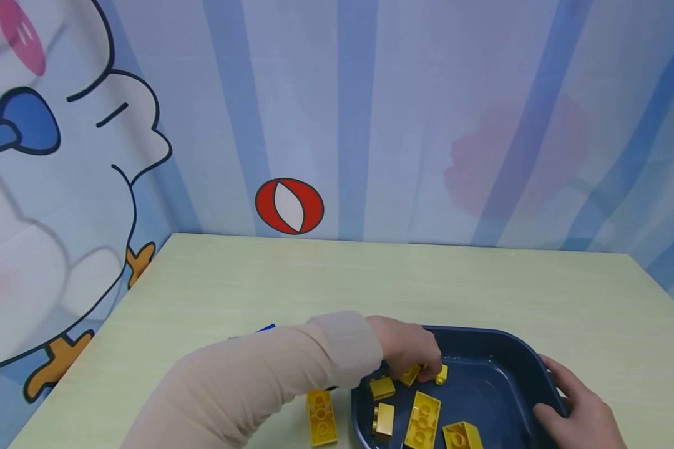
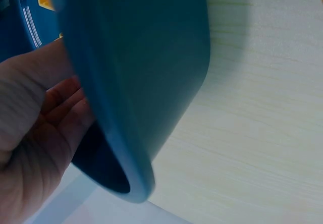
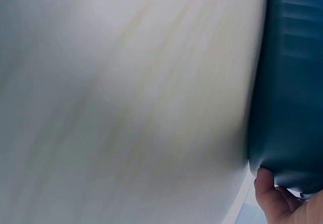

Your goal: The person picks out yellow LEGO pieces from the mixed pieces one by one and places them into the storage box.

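A dark blue tray (image 1: 505, 374) lies on the table at the lower right of the head view. My right hand (image 1: 581, 405) grips its right rim, thumb over the inside and fingers along the outer wall. The left hand (image 1: 410, 349) reaches across the left rim into the tray, fingers bent downward. Close under those fingers is a yellow toy brick (image 1: 409, 376), with a small yellow brick (image 1: 441, 375) beside the fingertips. Whether the fingers pinch a brick is hidden. In the left wrist view the tray's wall (image 2: 146, 67) covers the left fingertips.
Several other yellow bricks are in the tray, among them a long one (image 1: 424, 421) and a sloped one (image 1: 462, 435). Outside, left of the tray, lies a long yellow brick (image 1: 321, 418). A blue piece (image 1: 266, 327) shows behind the left sleeve. A printed backdrop stands behind the table (image 1: 371, 274).
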`<state>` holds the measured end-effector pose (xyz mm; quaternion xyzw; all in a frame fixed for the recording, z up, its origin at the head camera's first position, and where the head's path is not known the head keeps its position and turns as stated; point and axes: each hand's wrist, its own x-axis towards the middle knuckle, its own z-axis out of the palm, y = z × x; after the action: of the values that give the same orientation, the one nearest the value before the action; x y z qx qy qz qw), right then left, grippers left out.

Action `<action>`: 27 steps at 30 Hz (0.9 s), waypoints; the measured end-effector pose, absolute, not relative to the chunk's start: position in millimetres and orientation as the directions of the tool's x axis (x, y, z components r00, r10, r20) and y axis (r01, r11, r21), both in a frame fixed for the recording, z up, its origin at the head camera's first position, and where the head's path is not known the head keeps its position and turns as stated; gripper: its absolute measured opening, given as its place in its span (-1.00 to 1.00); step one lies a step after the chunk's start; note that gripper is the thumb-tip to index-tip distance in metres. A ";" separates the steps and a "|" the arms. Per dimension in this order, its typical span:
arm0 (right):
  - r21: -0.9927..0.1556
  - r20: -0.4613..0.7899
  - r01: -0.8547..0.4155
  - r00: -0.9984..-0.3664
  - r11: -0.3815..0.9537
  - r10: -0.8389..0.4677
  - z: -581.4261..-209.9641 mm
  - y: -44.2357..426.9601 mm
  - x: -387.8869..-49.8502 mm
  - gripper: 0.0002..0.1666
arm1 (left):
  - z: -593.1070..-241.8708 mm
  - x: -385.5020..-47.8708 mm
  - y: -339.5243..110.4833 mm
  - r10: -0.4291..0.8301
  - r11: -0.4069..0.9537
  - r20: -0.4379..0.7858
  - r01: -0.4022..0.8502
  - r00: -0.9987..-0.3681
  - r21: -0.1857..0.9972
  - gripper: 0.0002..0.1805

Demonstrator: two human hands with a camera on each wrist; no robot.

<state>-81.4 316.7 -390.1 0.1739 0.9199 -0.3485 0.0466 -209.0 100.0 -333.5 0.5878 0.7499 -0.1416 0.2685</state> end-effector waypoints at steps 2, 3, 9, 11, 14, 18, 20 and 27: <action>-0.626 -0.205 0.352 -0.935 0.695 0.289 -389.4 316.5 -81.4 -0.22 | -333.2 -209.0 99.9 0.805 0.272 -0.569 0.957 -0.169 0.101 -0.65; -0.628 -0.205 0.353 -0.935 0.694 0.290 -389.2 316.2 -81.5 -0.22 | -333.0 -208.9 99.8 0.803 0.275 -0.571 0.956 -0.171 0.100 -0.65; -0.631 -0.207 0.351 -0.935 0.691 0.287 -389.2 315.7 -81.2 -0.23 | -330.7 -208.6 97.8 0.801 0.269 -0.576 0.958 -0.163 0.102 -0.66; -0.628 -0.204 0.350 -0.936 0.695 0.287 -389.6 316.2 -81.2 -0.23 | -329.4 -208.6 96.9 0.804 0.258 -0.573 0.961 -0.156 0.100 -0.65; -0.625 -0.204 0.354 -0.934 0.696 0.292 -389.6 316.5 -81.3 -0.24 | -327.4 -208.0 95.2 0.810 0.243 -0.567 0.965 -0.149 0.094 -0.64; -0.621 -0.209 0.361 -0.932 0.696 0.297 -389.0 316.3 -81.4 -0.24 | -324.5 -206.6 91.9 0.816 0.242 -0.559 0.965 -0.148 0.098 -0.62; -0.619 -0.209 0.359 -0.933 0.698 0.294 -389.0 316.2 -81.5 -0.25 | -322.7 -206.1 90.1 0.818 0.242 -0.555 0.965 -0.148 0.100 -0.61; -0.619 -0.209 0.361 -0.932 0.698 0.297 -390.5 318.4 -82.2 -0.23 | -313.0 -204.8 85.7 0.824 0.214 -0.552 0.972 -0.127 0.095 -0.60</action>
<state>-82.2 318.4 -390.5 0.1787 0.9202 -0.3453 0.0467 -204.8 85.7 -313.0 0.6098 0.7364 -0.1458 0.2541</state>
